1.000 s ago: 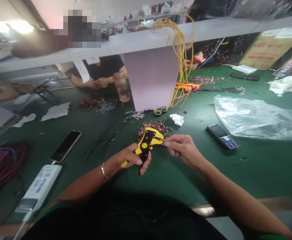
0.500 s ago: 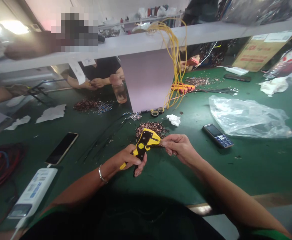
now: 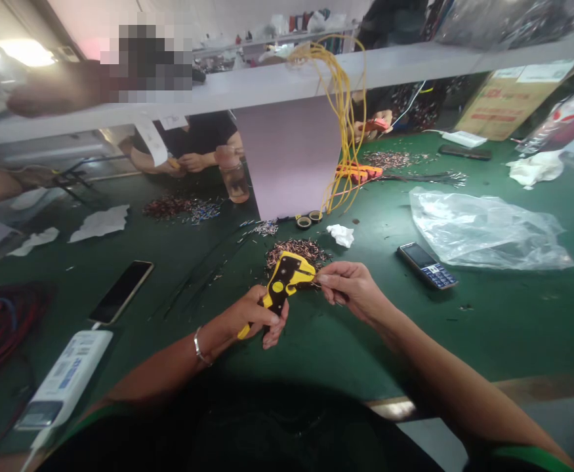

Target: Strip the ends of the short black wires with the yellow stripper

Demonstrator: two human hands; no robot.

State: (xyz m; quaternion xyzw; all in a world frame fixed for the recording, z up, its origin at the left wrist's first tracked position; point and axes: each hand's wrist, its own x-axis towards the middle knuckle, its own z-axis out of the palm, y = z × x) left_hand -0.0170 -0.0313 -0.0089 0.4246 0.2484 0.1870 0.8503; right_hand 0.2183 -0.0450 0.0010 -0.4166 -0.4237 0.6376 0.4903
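Worktop: green surface (image 3: 355, 367) beneath a pale shelf (image 3: 247, 85), with a lilac panel (image 3: 294, 157) standing upright under it.
Left hand (image 3: 262, 314): closed around the handles of the yellow-and-black hand tool (image 3: 277, 287), thumb on the near side and fingers beneath, presumably so that one squeeze can work both handles.
Tool: tilted, its head toward the right fingertips, an angle that seems to suit feeding from that side.
Right hand (image 3: 348, 283): thumb and forefinger pinched on a thin strand (image 3: 317, 278) at the tool's mouth, probably for fine aim; whether the strand enters cannot be told.
Offcuts (image 3: 309, 249): heaped behind the tool head, a spot likely handy for catching short pieces.
Yellow wires (image 3: 340, 105): draped over the shelf edge, perhaps to keep them untangled.
Smartphone (image 3: 122, 292): beside the white power strip (image 3: 67, 373), a lead joining it there, apparently for charging.
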